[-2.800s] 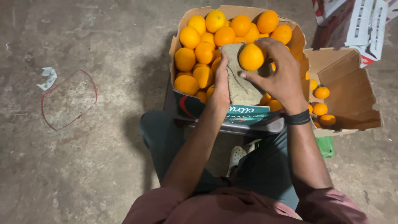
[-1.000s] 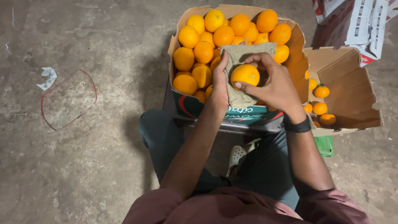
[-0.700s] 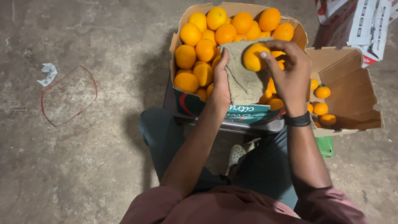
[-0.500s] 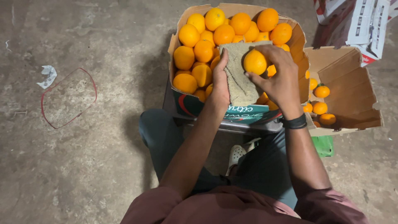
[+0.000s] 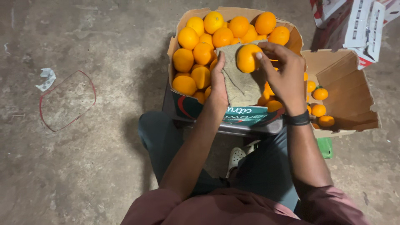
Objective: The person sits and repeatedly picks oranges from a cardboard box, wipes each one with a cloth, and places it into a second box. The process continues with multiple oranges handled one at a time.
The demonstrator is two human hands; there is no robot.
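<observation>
While right hand fingers pinch the orange, it sits lower on the cloth | left hand fingers pressed together, unmoved

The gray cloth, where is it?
In the head view, the gray rough cloth lies on the oranges in the cardboard box, between the left hand and right hand.

So the right hand keeps shuffling that one orange around over the rough grey-brown cloth. A few seconds back it sits higher, near the cloth's top right corner, then it drops lower toward the middle, then slides up to the top left edge. Now it's back on the upper part of the cloth, with the fingertips curled over its right side.
</observation>
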